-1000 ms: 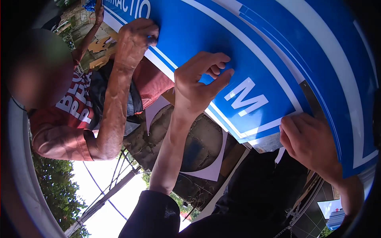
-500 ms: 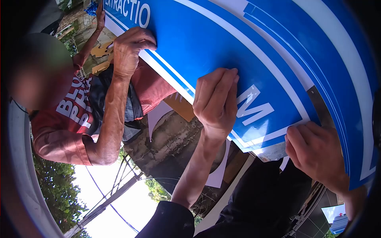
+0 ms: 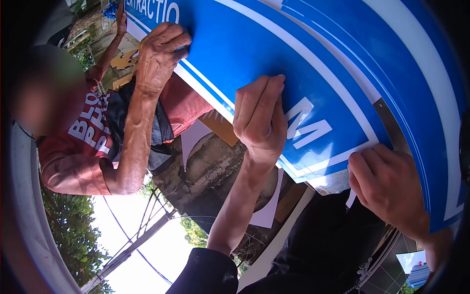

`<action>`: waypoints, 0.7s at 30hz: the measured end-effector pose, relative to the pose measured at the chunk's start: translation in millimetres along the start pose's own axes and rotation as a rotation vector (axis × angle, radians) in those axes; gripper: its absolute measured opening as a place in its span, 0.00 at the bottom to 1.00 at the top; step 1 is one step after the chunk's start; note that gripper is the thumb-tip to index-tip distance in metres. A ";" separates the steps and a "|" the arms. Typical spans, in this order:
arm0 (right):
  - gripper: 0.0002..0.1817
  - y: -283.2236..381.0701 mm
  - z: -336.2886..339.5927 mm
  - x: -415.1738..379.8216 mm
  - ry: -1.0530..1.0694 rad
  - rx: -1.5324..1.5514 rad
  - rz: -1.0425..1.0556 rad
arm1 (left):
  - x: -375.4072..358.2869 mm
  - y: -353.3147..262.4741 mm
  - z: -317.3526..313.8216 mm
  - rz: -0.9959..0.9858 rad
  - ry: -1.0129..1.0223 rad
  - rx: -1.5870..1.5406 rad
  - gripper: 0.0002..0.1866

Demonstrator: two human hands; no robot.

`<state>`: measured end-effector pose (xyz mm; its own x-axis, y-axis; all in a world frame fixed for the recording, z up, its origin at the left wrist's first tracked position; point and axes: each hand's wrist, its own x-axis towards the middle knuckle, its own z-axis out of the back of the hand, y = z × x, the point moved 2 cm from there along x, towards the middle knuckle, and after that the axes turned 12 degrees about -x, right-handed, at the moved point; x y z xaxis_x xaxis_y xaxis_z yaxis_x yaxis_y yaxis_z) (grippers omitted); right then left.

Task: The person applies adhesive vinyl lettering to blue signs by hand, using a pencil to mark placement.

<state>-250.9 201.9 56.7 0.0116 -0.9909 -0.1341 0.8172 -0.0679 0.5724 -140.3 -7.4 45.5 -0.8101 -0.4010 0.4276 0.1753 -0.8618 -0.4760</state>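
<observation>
A glossy blue sign (image 3: 230,63) with white border lines slants across the view, with a white letter M (image 3: 309,125) near its lower end and the letters "EXTRACTIO" at the far end. Beside the M, my left hand (image 3: 260,117) is closed in a pinch against the sign's face; whatever lies between the fingertips is hidden. My right hand (image 3: 384,183) grips the sign's near corner with curled fingers, thumb out of sight.
Opposite me, a co-worker in a red shirt (image 3: 73,161) rests a closed hand (image 3: 161,56) on the sign's edge. Another blue sheet with a white band (image 3: 416,63) curves along the right. White scraps (image 3: 267,210) and a rough wall are below.
The sign and both my hands appear slightly higher and further left. My left hand stays pinched beside the M. The co-worker's hand has shifted slightly upward.
</observation>
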 end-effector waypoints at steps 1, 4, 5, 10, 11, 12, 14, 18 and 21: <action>0.16 -0.4 -0.8 -0.8 -0.011 -0.013 0.007 | -0.3 -0.2 -0.1 0.007 0.000 0.008 0.14; 0.18 3.3 4.8 5.4 -0.059 -0.051 -0.011 | -1.0 1.3 0.1 0.017 -0.004 0.022 0.14; 0.18 3.9 5.6 6.7 -0.059 -0.065 -0.015 | -0.3 2.5 -0.6 0.014 -0.008 0.021 0.13; 0.21 0.4 -8.9 -2.5 -0.031 -0.178 0.056 | 1.2 4.7 -1.8 0.024 -0.027 0.013 0.13; 0.21 0.1 -11.6 -4.9 -0.033 -0.194 0.072 | 1.5 5.2 -2.2 0.024 -0.029 0.013 0.13; 0.21 -0.4 -11.9 -6.4 -0.026 -0.194 0.078 | 1.3 5.0 -2.3 0.025 -0.031 0.012 0.13; 0.22 -1.2 -11.7 -8.0 -0.030 -0.196 0.084 | 0.9 3.5 -3.0 0.035 -0.026 0.012 0.13; 0.22 1.8 -16.4 -10.7 -0.050 -0.205 0.073 | -1.7 1.8 0.0 0.016 0.006 0.039 0.13; 0.22 -0.6 -2.9 -0.8 -0.038 -0.047 0.028 | -3.5 5.6 0.4 0.069 -0.028 -0.011 0.14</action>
<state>-249.7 203.1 54.1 0.0139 -0.9961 -0.0874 0.8432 -0.0353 0.5365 -136.3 -10.9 41.6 -0.7803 -0.4680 0.4148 0.2240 -0.8285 -0.5132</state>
